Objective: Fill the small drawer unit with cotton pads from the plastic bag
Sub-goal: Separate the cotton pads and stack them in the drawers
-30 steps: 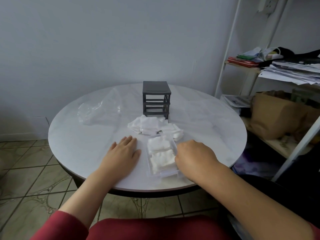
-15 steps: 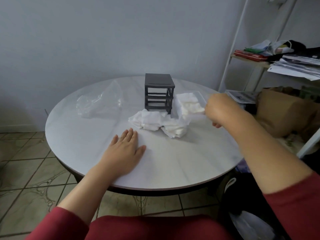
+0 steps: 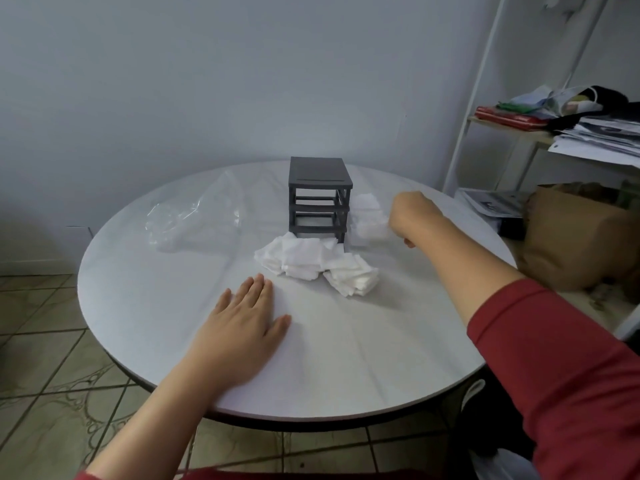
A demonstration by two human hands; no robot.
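Right hand (image 3: pixel 412 216), fingers curled on the clear drawer (image 3: pixel 362 237) of pads (image 3: pixel 367 216) just left of my knuckles beside the unit (image 3: pixel 318 199): light, flimsy plastic, soft loose pads, so I'd grip the rim level, left fingers (image 3: pixel 256 289) flat on the desk (image 3: pixel 346 358).

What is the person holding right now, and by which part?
The right hand grips a clear drawer of cotton pads by its right end; the left hand holds nothing.

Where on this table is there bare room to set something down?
Free: tabletop between left hand and right forearm, nearer than the white cotton pad heap. Crowded: around the dark grey drawer unit, clear plastic bag to its left, right hand holding a clear drawer to its right.
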